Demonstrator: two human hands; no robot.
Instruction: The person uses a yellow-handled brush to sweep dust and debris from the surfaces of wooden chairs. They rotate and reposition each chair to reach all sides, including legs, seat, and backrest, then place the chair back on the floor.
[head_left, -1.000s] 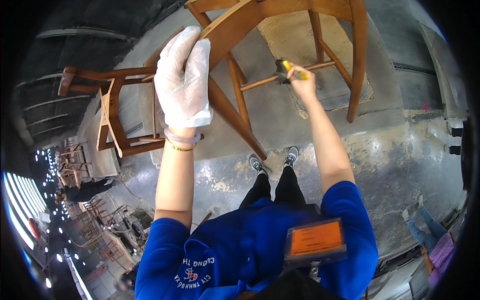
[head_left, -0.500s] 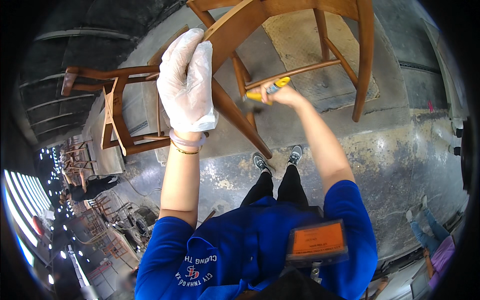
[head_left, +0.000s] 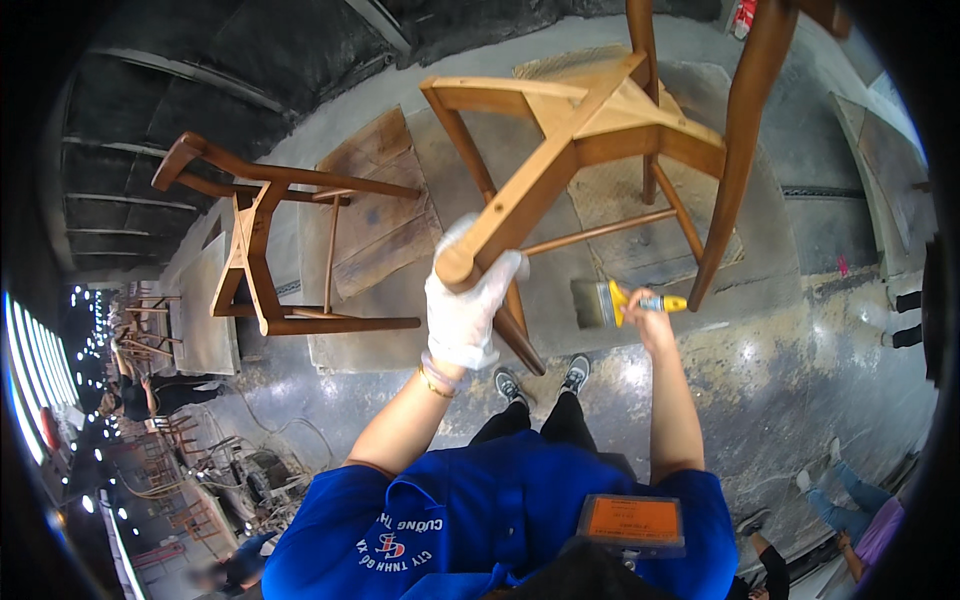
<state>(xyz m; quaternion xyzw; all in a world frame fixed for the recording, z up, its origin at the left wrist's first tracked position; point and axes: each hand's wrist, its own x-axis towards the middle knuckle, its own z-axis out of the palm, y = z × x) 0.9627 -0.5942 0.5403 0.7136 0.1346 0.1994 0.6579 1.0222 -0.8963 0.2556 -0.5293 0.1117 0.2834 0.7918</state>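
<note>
Fingers of the gloved left hand (head_left: 468, 310) are clamped around a leg end of the upturned wooden chair (head_left: 590, 130), upper centre. A yellow-handled brush (head_left: 625, 301) is gripped by the right hand (head_left: 652, 318), centre right, off the wood. Coating appears unfinished; pale seat rails remain.

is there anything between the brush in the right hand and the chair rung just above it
Nothing visible. The paintbrush in the right hand sits just below the chair's lower rung, with only open air and the floor behind in the gap. The gloved left hand grips a leg end further left, clear of that path.
</note>
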